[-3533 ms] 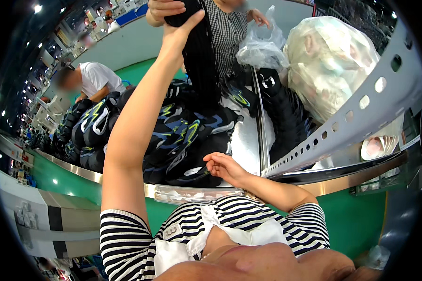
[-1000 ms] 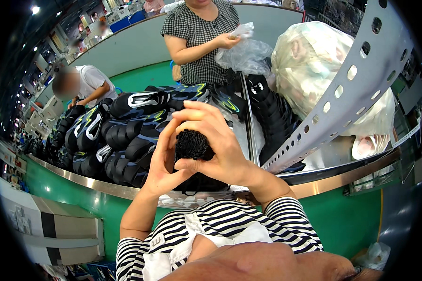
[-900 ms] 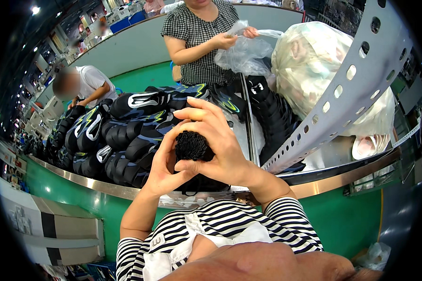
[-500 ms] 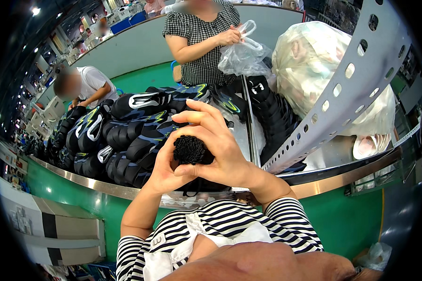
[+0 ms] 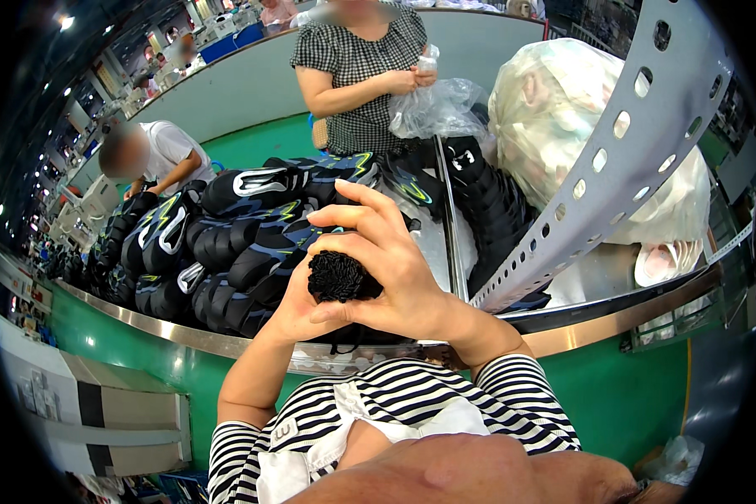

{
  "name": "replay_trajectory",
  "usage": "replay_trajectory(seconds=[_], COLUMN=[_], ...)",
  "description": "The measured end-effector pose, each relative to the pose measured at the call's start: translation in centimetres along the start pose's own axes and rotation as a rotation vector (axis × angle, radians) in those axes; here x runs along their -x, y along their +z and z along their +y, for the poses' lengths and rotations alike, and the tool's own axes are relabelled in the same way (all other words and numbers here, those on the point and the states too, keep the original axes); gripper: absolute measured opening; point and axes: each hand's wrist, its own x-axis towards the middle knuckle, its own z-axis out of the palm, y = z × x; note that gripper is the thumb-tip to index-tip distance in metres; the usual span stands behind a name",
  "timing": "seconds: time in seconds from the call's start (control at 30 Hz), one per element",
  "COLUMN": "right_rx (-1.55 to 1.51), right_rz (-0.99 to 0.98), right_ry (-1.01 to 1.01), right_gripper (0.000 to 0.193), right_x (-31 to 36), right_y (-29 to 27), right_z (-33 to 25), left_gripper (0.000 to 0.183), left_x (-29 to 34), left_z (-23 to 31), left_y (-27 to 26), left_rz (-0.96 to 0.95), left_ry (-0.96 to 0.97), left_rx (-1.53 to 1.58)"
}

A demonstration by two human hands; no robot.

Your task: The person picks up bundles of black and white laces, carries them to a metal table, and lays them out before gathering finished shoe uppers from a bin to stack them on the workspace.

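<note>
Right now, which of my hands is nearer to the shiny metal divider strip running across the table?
Right. The right hand is beside the metal divider strip; the left hand sits farther left.

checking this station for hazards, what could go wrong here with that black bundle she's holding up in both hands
1. The black bundle is pinched only by the fingers of the right hand and the left hand, held in the air over the pile of black shoes; if it slips it could be hard to spot among them.
2. The perforated metal bar slants close beside the right hand, so a quick move could knock against it.
</note>
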Motion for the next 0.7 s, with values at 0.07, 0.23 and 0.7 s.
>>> replay_trajectory(seconds=[0.07, 0.23, 0.7], right_rx=[0.001, 0.01, -0.039], right_rz=[-0.011, -0.054, -0.118], right_ry=[0.006, 0.008, 0.007], right_gripper=[0.05, 0.051, 0.054], right_x=[0.0, 0.2, 0.3], right_y=[0.1, 0.0, -0.3], right_z=[0.0, 0.0, -0.5], left_gripper=[0.074, 0.075, 0.083], left_x=[0.1, 0.2, 0.3], left_z=[-0.1, -0.6, -1.0], left_y=[0.2, 0.7, 0.5], left_rz=[-0.019, 0.024, -0.036], left_ry=[-0.006, -0.038, -0.063], left_rx=[-0.003, 0.075, 0.266])
